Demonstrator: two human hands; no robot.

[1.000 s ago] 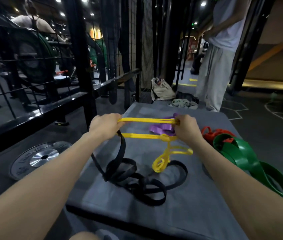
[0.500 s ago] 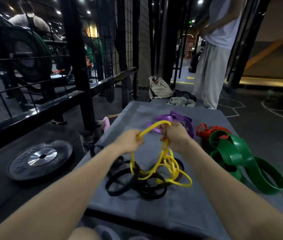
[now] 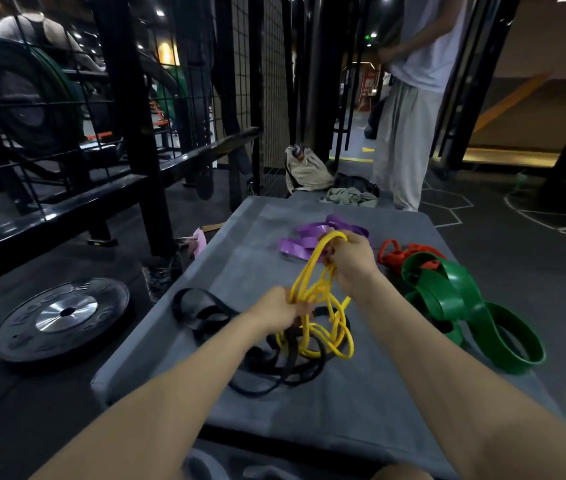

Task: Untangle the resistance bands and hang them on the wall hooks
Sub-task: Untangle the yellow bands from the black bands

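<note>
On the grey mat (image 3: 395, 393), tangled bands (image 3: 447, 299); gym floor (image 3: 524, 258) around.

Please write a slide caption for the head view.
Both hands, left and right, grip a tangled yellow resistance band over a grey mat.

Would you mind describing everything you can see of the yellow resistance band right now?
The yellow resistance band is a thin, narrow strap, rubbery in look, bunched into several tangled loops. The right hand grips its top loop, lifted in front of the purple band; the left hand pinches the strands lower down. Its bottom loops hang onto the grey padded mat and overlap the black band lying there. Whether the two are knotted together cannot be told.
</note>
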